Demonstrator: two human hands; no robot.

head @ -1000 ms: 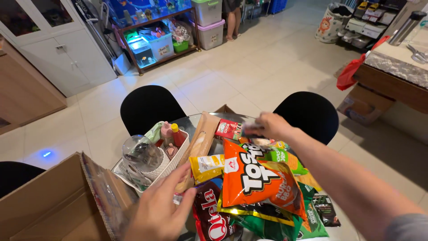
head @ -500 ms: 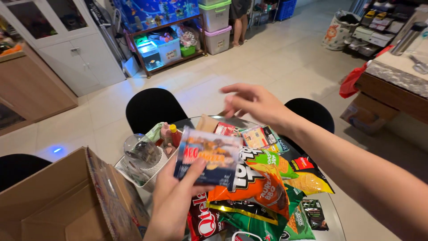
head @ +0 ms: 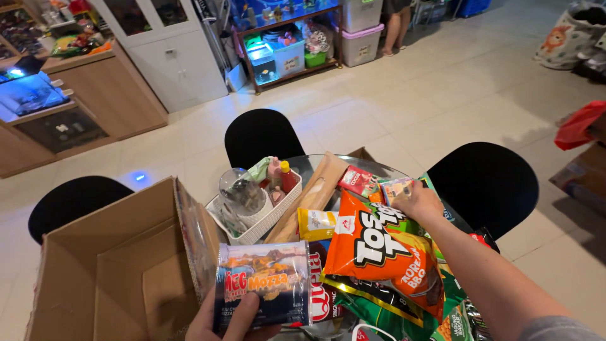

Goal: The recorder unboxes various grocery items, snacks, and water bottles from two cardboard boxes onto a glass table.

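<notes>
Silvery cheese packet (head: 262, 282) in left hand (head: 230, 319), beside cardboard box (head: 120, 265).

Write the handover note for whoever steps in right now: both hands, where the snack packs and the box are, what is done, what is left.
Left hand: grips a blue snack pack from below, held at the edge of the open cardboard box.
Right hand: reaches across the snack pile, fingers on a small pale packet at the far side.
Things: an orange chip bag tops the pile on the glass table; a white basket of bottles sits beside the box.
Done: one pack lifted off the pile.
Left: what shows of the box is bare; the pile is on the table.
</notes>
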